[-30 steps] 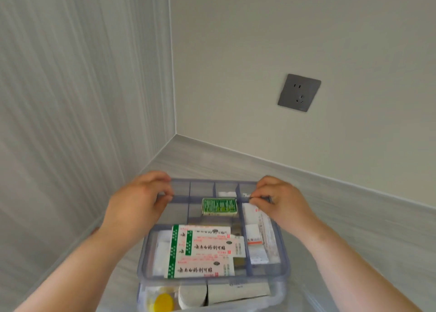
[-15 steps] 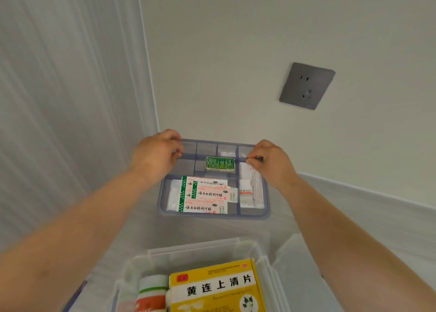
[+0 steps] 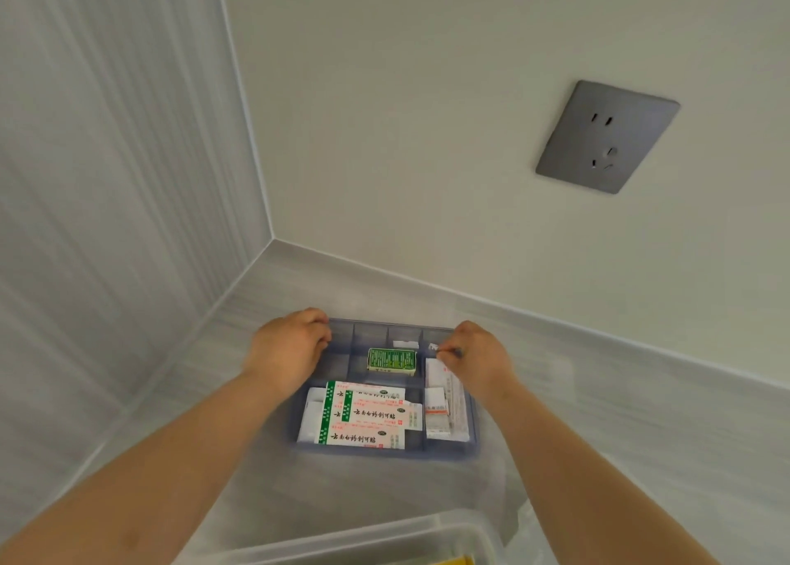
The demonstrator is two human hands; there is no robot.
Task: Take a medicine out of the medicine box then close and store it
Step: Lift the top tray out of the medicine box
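A blue see-through divider tray [image 3: 453, 451] sits low over the grey counter, away from the box. My left hand [image 3: 288, 350] grips its far left edge and my right hand [image 3: 474, 357] grips its far right edge. In the tray lie a small green medicine box [image 3: 392, 360], white-and-green plaster boxes [image 3: 363, 415] and small packets [image 3: 442, 402]. The clear medicine box [image 3: 384, 543] stands open at the bottom edge, with a yellow carton corner [image 3: 459, 561] showing inside.
The grey counter [image 3: 620, 415] ends in a corner, with a striped wall on the left and a plain wall behind. A grey wall socket [image 3: 605, 137] sits up on the right. The clear lid [image 3: 526, 517] lies right of the box.
Both hands lifted the tray out of the medicine box, carried it away toward the corner and lowered it to the counter. The yellow carton below came into sight.
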